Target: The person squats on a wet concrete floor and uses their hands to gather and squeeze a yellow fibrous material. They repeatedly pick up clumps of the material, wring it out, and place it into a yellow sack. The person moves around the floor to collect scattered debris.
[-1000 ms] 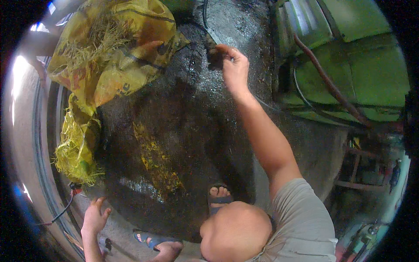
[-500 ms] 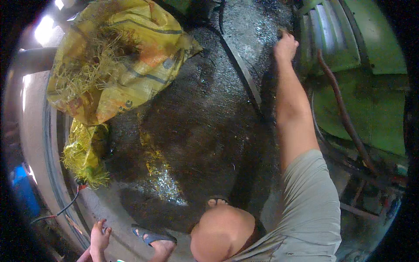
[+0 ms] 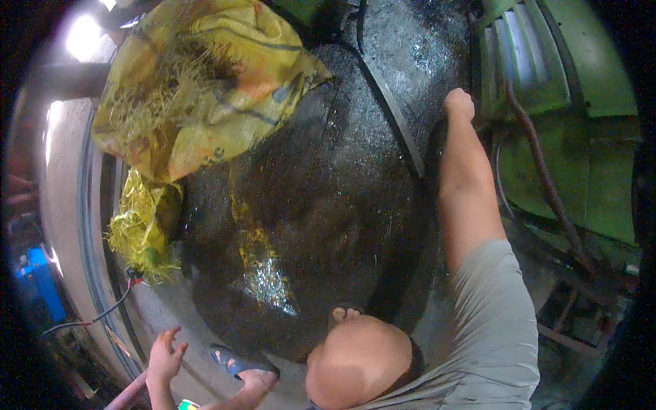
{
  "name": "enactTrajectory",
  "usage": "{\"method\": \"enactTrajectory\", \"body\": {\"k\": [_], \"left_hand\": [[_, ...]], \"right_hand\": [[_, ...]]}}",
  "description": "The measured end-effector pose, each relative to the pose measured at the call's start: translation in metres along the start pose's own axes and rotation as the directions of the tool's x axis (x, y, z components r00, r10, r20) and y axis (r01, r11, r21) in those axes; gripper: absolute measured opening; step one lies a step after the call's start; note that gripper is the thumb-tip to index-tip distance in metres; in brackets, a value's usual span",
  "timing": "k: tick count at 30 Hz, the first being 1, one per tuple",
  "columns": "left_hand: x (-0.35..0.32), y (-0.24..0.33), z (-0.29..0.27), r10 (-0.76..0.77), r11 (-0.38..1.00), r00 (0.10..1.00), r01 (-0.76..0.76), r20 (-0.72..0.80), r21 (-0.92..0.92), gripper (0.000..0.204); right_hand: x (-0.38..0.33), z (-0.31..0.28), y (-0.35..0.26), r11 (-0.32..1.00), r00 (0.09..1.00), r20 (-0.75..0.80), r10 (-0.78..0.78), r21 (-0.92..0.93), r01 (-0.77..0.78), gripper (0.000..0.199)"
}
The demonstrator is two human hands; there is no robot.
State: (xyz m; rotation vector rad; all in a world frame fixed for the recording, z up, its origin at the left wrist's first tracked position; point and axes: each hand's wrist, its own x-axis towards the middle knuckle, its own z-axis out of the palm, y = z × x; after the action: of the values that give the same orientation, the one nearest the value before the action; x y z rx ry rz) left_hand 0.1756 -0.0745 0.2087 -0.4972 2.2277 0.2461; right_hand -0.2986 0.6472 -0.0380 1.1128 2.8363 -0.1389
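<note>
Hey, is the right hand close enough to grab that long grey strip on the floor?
Probably yes: the right hand is out beside the long grey strip, and only floor seems to lie between. Whether the fist already holds something is unclear.

A hand could pass low over the dark floor between the yellow woven sack and the flat metal strip, though the person's bent knee blocks the near end. The green machine and its ribbed hose limit room to the right of the right hand; a thin cable lies ahead and left of the left hand.
</note>
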Motion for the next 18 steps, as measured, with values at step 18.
{"method": "enactTrajectory", "body": {"k": [18], "left_hand": [[0.019, 0.007, -0.03, 0.305, 0.952, 0.952, -0.306, 0.034, 0.019, 0.051]], "right_hand": [[-0.161, -0.105, -0.004, 0.812, 0.865, -0.266, -0.424, 0.312, 0.494, 0.047]]}}
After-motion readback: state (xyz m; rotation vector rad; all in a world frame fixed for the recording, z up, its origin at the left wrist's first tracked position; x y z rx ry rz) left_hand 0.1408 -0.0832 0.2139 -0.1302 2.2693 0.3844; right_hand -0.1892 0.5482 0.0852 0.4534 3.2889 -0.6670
